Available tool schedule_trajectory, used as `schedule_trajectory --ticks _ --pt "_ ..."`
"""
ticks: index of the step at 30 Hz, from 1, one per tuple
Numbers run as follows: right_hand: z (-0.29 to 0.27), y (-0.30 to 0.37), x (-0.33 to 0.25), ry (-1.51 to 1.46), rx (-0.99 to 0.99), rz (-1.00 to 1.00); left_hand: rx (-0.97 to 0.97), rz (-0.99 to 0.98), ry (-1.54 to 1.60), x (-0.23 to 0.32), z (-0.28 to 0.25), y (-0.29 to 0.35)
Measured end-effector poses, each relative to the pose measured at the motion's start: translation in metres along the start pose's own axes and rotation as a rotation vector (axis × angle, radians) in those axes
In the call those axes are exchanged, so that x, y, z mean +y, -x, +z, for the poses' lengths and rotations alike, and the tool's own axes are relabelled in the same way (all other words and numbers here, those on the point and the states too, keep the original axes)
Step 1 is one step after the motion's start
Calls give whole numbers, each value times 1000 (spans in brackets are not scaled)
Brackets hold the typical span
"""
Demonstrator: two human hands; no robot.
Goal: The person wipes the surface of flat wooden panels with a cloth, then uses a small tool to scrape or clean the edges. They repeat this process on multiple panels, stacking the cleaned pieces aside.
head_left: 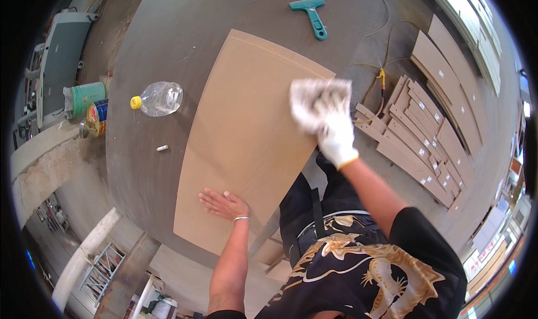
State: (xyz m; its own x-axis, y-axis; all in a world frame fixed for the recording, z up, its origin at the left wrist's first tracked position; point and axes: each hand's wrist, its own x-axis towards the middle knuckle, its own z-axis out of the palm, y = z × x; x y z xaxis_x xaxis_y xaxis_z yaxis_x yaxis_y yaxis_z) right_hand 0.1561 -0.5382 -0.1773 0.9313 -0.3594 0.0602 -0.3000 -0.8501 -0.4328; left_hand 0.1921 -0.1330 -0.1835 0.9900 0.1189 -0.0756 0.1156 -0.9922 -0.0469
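A large tan board (241, 123) lies at a slant on the dark table, with a thin line along its far edge. My left hand (225, 205) rests bare and flat on the board's near left part, fingers stretched out. In a white glove with a yellow cuff, my right hand (337, 134) holds a whitish, stained rag (305, 101) at the board's right edge. Rag and gloved fingers are smeared by motion, so the exact grip is hard to see.
On the table (145, 168) are a clear bottle with a yellow cap (162, 99), a small white stub (162, 148) and a teal scraper (314, 19). Several cut brown panels (420, 140) lie at the right, beside a hose with a yellow fitting (382, 75). Cans (88, 98) stand at the left.
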Motion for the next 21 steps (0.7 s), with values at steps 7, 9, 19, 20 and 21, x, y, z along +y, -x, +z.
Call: schedule_trajectory --ticks 7,9,19,20,21 --pt "38 -166 -41 165 119 -169 33 11 -13 6 -1 4" --pt "43 -228 -92 256 74 -175 38 9 22 8 -4 4" --pt "3 -199 -71 153 -99 -222 -38 -13 34 19 -22 4" --pt "19 -216 -73 36 22 -235 -36 -9 38 19 -23 3" --pt "39 -243 -81 -103 71 -177 -77 -34 40 19 -24 3"
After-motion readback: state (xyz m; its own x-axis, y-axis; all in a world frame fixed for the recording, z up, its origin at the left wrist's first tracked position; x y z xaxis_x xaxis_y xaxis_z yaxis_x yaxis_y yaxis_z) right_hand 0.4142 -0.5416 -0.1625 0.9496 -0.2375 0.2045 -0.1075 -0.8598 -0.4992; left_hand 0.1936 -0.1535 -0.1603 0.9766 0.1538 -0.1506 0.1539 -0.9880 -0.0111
